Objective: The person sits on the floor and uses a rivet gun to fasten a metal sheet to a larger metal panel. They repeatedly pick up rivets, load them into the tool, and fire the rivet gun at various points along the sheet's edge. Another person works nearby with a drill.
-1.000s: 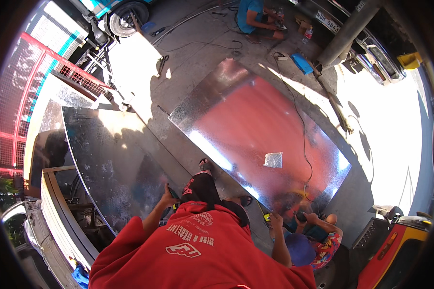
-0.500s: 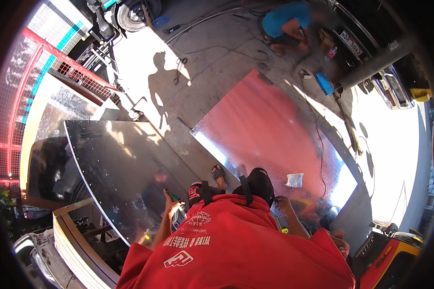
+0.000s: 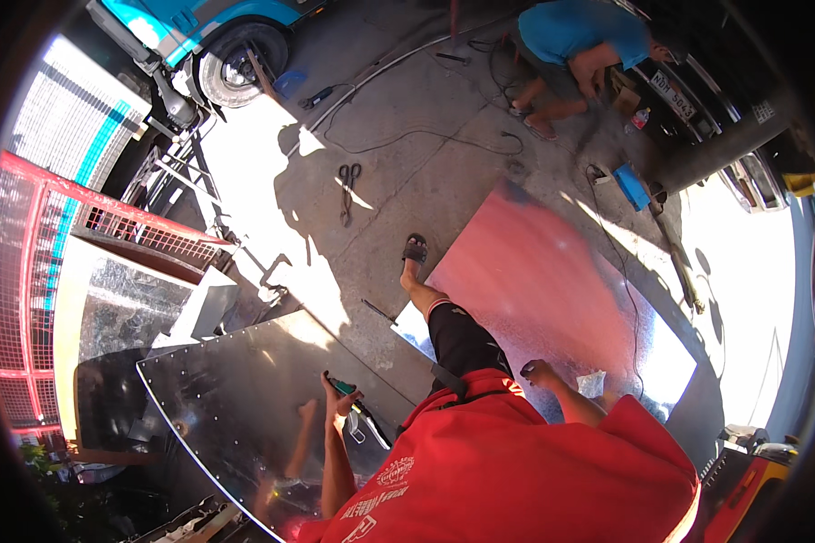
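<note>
My left hand (image 3: 338, 404) is closed round a green-handled hand tool (image 3: 364, 418) with slim metal arms; its exact kind is unclear. It hangs over a dark metal sheet (image 3: 244, 389) with rivet-like dots along its curved edge. On the right, my right hand (image 3: 543, 375) is closed, with a small dark thing at its fingertips that I cannot make out. Below that hand lies a shiny metal sheet (image 3: 525, 262) reflecting red. A small clear plastic bag (image 3: 591, 384) rests on it, close to my right forearm.
Long-handled snips (image 3: 348, 193) lie on the concrete floor ahead. A cable (image 3: 417, 133) winds over the floor, and another cable (image 3: 627, 281) crosses the shiny sheet. At the far right a co-worker in a blue shirt (image 3: 580, 36) bends beside a vehicle. A red mesh frame (image 3: 109, 204) stands left.
I have stepped forward, with one foot now on the concrete beyond the sheets. Both hands are lifted further ahead. The co-worker has risen from a crouch into a bend.
</note>
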A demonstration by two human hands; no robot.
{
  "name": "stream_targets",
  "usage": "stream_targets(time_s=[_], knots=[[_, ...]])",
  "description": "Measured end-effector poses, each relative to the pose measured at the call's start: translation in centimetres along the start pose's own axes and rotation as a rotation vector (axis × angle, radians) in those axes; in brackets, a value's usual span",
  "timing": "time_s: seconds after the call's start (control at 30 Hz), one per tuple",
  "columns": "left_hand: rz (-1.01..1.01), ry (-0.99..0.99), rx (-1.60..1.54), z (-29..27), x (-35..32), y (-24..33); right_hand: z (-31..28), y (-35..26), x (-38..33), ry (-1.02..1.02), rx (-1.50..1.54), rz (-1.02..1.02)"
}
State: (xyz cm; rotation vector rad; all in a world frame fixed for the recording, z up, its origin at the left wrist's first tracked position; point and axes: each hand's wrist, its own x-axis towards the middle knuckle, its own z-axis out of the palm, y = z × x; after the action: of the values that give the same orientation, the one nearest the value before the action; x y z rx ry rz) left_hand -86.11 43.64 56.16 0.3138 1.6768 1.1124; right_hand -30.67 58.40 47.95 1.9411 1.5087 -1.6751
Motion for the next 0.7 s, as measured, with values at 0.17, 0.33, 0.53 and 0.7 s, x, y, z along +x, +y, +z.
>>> stream_targets(time_s=[0.17, 0.33, 0.53, 0.7], knots=[[-0.051, 0.172, 0.199, -0.6, 10.7, 2.6, -5.2, -15.1, 10.0, -0.18, -0.261, 0.07], [-0.352, 0.208, 0.298, 2.2, 19.5, 8.8, -14.5, -34.6, 16.7, 0.258, 0.198, -0.382], [-0.172, -0.124, 0.565, 13.9, 38.8, 25.8, -23.0, -47.0, 18.3, 0.446, 0.386, -0.569], [0.048, -0.523, 0.789, 36.3, 52.8, 38.0, -22.7, -42.0, 20.5, 0.554, 0.263, -0.144]])
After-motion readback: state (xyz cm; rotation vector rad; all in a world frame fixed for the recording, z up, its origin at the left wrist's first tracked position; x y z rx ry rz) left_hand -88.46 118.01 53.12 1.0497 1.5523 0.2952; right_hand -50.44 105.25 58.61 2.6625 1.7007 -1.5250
